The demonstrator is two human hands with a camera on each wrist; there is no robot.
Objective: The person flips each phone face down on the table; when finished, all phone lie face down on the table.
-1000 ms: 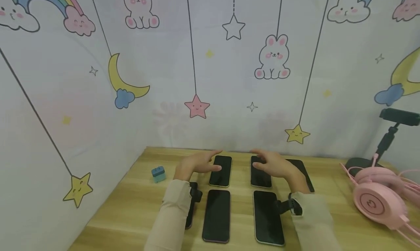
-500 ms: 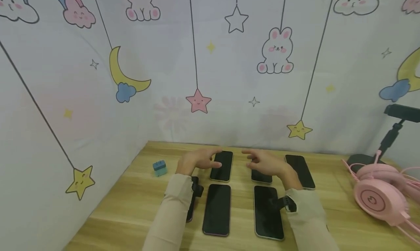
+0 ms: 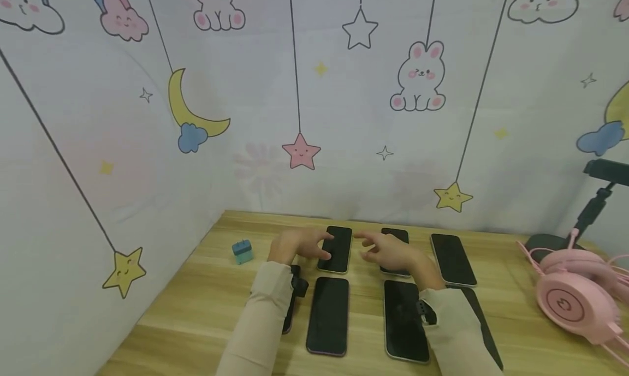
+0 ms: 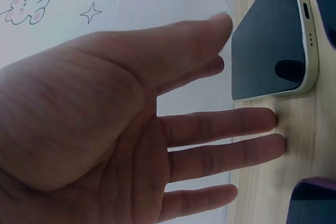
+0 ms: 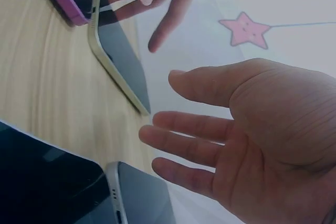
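Note:
Flat black-screened phones lie in two rows on the wooden table. My left hand (image 3: 301, 243), fingers spread and holding nothing, is at the left side of the back-left phone (image 3: 341, 250), a pale-edged one. The left wrist view shows this phone (image 4: 273, 51) beyond the thumb and fingertips. On its other side hovers my right hand (image 3: 390, 251), fingers extended, with nothing held. It partly covers the back-middle phone (image 3: 400, 236). In the right wrist view the pale-edged phone (image 5: 123, 64) lies between both hands.
In front lie a purple-edged phone (image 3: 327, 316), another phone (image 3: 405, 327), and two partly hidden by the sleeves. A further phone (image 3: 453, 258) is at back right. A small blue block (image 3: 242, 251) stands left; pink headphones (image 3: 572, 299) and a black stand (image 3: 592, 207) are right.
My right hand has moved left, off the back-middle phone toward the back-left one, uncovering the back-right phone. The left hand stays nearly in place. The head view has shifted slightly.

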